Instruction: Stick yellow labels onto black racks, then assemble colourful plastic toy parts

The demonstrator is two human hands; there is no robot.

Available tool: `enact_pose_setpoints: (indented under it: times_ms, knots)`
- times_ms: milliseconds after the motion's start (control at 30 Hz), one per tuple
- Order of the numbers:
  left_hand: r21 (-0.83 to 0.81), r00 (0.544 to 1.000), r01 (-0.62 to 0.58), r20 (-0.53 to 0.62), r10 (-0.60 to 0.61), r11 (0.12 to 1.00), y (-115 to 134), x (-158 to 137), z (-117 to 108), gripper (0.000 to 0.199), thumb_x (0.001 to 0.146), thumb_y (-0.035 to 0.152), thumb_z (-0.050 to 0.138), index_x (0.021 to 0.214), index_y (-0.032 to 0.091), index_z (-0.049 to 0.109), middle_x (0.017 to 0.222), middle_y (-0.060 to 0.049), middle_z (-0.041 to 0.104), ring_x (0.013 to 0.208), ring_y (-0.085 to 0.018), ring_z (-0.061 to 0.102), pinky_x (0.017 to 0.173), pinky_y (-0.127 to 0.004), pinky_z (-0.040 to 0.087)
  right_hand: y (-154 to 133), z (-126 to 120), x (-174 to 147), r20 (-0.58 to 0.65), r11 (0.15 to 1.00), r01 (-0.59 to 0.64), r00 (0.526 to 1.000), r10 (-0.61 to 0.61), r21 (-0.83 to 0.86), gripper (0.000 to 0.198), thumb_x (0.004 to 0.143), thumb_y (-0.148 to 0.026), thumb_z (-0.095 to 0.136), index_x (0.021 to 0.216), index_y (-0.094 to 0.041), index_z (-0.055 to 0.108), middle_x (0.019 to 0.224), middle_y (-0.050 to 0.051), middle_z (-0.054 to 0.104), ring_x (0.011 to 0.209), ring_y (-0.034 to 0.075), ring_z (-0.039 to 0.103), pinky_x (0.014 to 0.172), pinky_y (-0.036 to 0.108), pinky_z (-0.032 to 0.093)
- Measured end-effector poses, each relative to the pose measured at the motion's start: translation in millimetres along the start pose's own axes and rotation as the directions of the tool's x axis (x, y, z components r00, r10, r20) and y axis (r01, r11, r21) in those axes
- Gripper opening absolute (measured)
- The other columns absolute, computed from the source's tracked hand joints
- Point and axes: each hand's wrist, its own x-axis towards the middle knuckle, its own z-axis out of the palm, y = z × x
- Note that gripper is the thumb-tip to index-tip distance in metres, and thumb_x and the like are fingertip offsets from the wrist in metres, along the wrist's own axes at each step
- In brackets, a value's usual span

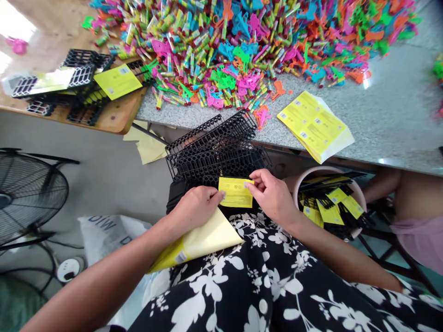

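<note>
A small yellow printed label (236, 192) is stretched between my two hands above my lap. My left hand (199, 205) pinches its left end, and a curled yellow label sheet (207, 237) with a pale back comes out from beneath that hand. At the label's upper right corner, the thumb and fingers of my right hand (272, 196) are closed on it. Just beyond the label, black plastic grid racks (214, 152) lie stacked, leaning toward the table edge. Whether the label touches the rack behind it, I cannot tell.
Colourful plastic toy pieces and small tubes (207, 50) cover the grey tabletop (391, 120). A stack of yellow label sheets (314, 124) lies near its edge. At right stands a bucket (296, 193) of labelled black racks, beside another person's leg (415, 198). A fan (31, 198) stands left.
</note>
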Motion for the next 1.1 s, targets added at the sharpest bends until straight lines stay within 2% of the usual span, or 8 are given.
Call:
enact_pose_setpoints:
  times_ms: [200,500,667,800,1000,1100]
  knots:
    - [0.057,0.999,0.035,-0.001,-0.035,0.998,3,1,1,0.048,0.099,0.049,0.053,0.059,0.023,0.049,0.057,-0.001,0.052,0.054,-0.017,0.043,0.057,-0.033,0.025,-5,1,2,-0.01,0.999,-0.012,1.0,0.011,-0.04,0.016,0.095,-0.029,0.07,0.11,-0.023,0.066,0.093,0.005,0.077,0.081,0.023,0.072,0.078,0.035,0.055]
    - [0.231,0.996,0.07,-0.076,-0.053,0.97,13,-2,6,0.046,0.102,0.048,0.054,0.064,0.024,0.064,0.06,-0.004,0.059,0.057,-0.022,0.052,0.065,-0.033,0.031,-11,6,2,-0.024,0.982,0.011,1.0,-0.015,-0.189,0.013,0.097,-0.026,0.068,0.11,-0.022,0.066,0.092,0.006,0.076,0.088,0.026,0.074,0.078,0.035,0.051]
    - [0.403,0.996,0.071,-0.08,-0.042,0.912,15,-3,9,0.053,0.107,0.053,0.043,0.076,0.022,0.074,0.074,-0.01,0.072,0.071,-0.027,0.066,0.068,-0.035,0.039,-9,10,1,-0.017,0.962,0.054,0.998,-0.06,-0.267,0.012,0.1,-0.025,0.065,0.111,-0.021,0.064,0.094,0.006,0.075,0.089,0.027,0.074,0.076,0.034,0.049]
    - [0.507,0.996,0.081,-0.083,-0.045,0.858,12,-5,9,0.06,0.107,0.057,0.037,0.08,0.022,0.077,0.076,-0.013,0.074,0.074,-0.03,0.069,0.068,-0.037,0.043,-5,10,1,-0.021,0.931,0.09,0.994,-0.104,-0.353,0.012,0.1,-0.028,0.067,0.109,-0.022,0.063,0.097,0.006,0.074,0.088,0.026,0.071,0.074,0.034,0.047]
    - [0.462,0.998,0.053,-0.049,-0.035,0.885,4,-14,1,0.051,0.105,0.056,0.045,0.076,0.024,0.071,0.072,-0.007,0.073,0.068,-0.025,0.066,0.063,-0.034,0.035,-1,4,-1,-0.059,0.89,0.094,0.989,-0.134,-0.446,0.018,0.101,-0.037,0.069,0.108,-0.022,0.062,0.097,0.006,0.071,0.082,0.025,0.068,0.069,0.035,0.047]
    - [0.41,0.999,0.037,-0.023,-0.03,0.911,0,-20,-4,0.038,0.099,0.052,0.058,0.076,0.024,0.068,0.072,-0.003,0.072,0.064,-0.021,0.062,0.061,-0.032,0.03,-6,2,-5,-0.072,0.877,0.199,0.964,-0.255,-0.438,0.014,0.104,-0.034,0.063,0.111,-0.022,0.064,0.108,0.01,0.071,0.097,0.028,0.069,0.082,0.039,0.053]
